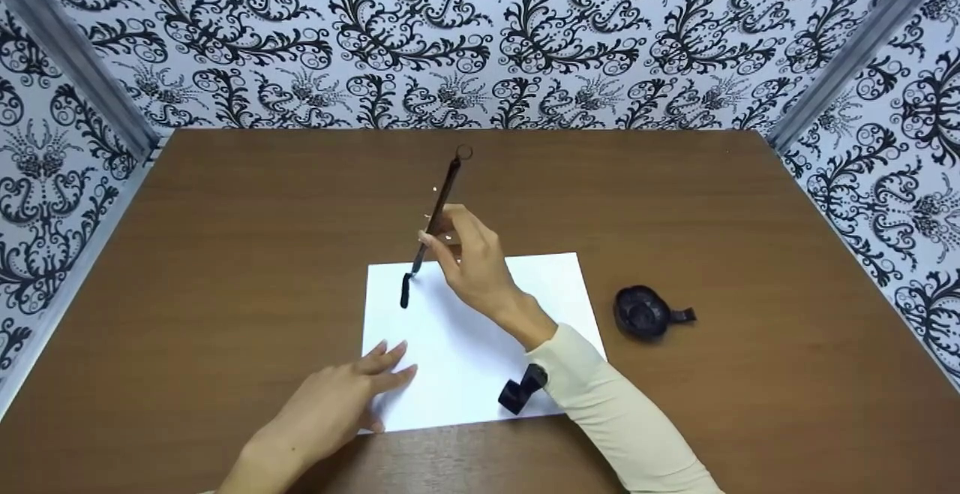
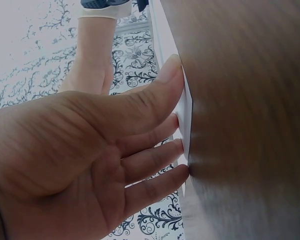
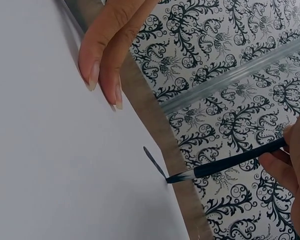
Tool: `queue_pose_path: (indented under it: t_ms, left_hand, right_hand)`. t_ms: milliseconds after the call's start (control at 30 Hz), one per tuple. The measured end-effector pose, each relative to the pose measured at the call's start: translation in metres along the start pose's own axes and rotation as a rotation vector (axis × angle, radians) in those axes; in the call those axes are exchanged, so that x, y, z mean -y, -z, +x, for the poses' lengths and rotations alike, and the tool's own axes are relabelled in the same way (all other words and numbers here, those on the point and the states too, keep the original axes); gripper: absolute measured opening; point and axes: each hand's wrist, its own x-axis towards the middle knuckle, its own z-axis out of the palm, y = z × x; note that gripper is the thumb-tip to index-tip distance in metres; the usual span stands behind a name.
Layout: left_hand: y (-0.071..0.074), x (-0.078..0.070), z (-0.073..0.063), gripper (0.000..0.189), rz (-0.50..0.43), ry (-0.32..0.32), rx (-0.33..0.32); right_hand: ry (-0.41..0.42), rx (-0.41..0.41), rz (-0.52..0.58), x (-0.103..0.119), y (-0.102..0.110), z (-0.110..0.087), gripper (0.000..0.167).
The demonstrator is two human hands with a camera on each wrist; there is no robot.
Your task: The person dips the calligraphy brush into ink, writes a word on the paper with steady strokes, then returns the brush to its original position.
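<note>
A dark-handled paintbrush (image 1: 442,197) with a ring at its top end is pinched between the thumb and fingers of my right hand (image 1: 480,261). Its bristle tip (image 3: 176,177) touches the white sheet of paper (image 1: 465,344) near the far left corner. From that tip a short black stroke (image 1: 405,295) runs toward me. My left hand (image 1: 337,400) rests on the paper's near left side, fingers spread and fairly straight. In the left wrist view, the thumb (image 2: 165,82) and fingertips press along the paper's edge.
To the right of the paper sits a small black dish (image 1: 643,314) with a short handle. A black wrist-camera mount (image 1: 523,389) shows by the right sleeve. The brown wooden table (image 1: 225,269) is bordered by patterned walls (image 1: 480,36) at the back and sides.
</note>
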Motion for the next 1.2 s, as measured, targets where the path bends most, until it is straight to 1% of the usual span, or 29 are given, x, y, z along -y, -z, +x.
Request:
queue_pose_path:
  t_ms: [333,467,867,1033,1200]
  left_hand:
    - [0.001,-0.001,0.001,0.065,0.010,-0.001,0.007]
    - [0.002,-0.001,0.001,0.064,0.013,0.005,0.014]
    - [0.001,-0.001,0.000,0.067,0.033,-0.014,-0.006]
    - [0.001,-0.001,0.000,0.066,0.019,-0.012,-0.010]
    - [0.001,-0.001,0.000,0.067,0.025,-0.017,-0.014]
  right_hand:
    - [-0.020,0.023,0.022,0.000,0.000,0.000,0.020]
    - [-0.020,0.046,0.026,0.001,0.001,0.001,0.020]
    - [-0.011,0.090,-0.043,0.006,0.007,0.004,0.016]
    - [-0.014,0.107,-0.039,0.008,0.009,0.005,0.014]
    - [-0.025,0.131,-0.047,0.009,0.012,0.005,0.015]
